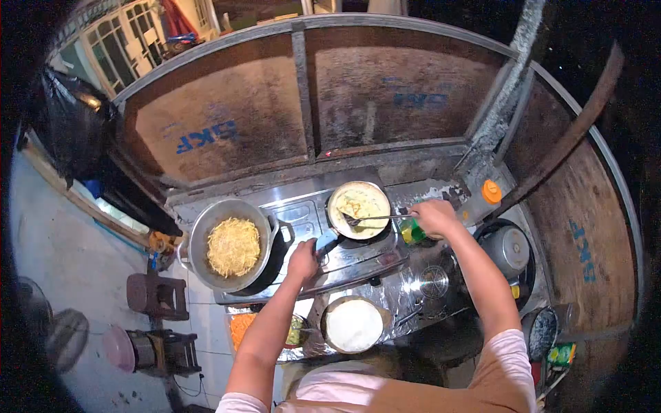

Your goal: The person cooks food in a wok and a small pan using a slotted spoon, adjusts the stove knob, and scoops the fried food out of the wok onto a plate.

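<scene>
A frying pan [369, 234] with a pale, creamy mixture in it sits on the right side of a steel stove. My left hand [303, 260] is closed around the pan's dark handle [326, 241]. In my right hand [435, 219] is a long-handled metal spatula [385, 217], its head down in the pale mixture [361, 201]. Part of that head is covered by food. Left of the pan, a large two-handled pot [200, 230] holds a heap of yellow noodle-like strands [234, 246].
A bowl of white contents [354, 325] stands in front of the stove [296, 213]. Shredded orange food [241, 327] lies beside my left forearm. An orange-capped bottle [482, 203] and a lidded metal pot [506, 249] stand right. Wooden panels [227, 131] enclose the far side.
</scene>
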